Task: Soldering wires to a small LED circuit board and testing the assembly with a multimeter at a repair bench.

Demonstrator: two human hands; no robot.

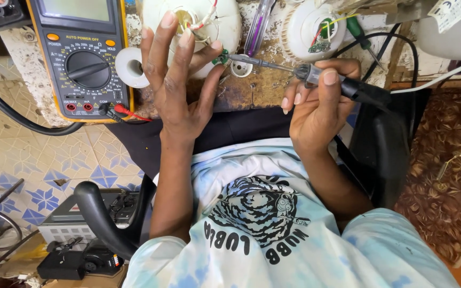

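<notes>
So the right hand (316, 106) is wrapped around a soldering iron (342, 85), thumb on top of the black grip, and the metal tip reaches left to a tiny green circuit board (221, 57). The left hand (180, 85) has its fingers spread and raised, with the thumb tip touching that little board; can't tell if it's properly pinched, but the hand isn't closed around anything. Behind the fingers there's a white round lamp housing (225, 21) with red and white wires coming out. A second white housing (308, 29) sits just right of it, with a purple-handled screwdriver (257, 26) between the 2. A yellow multimeter (78, 53) lies well left on the worn surface (252, 90), next to a small white ring (130, 66).
</notes>
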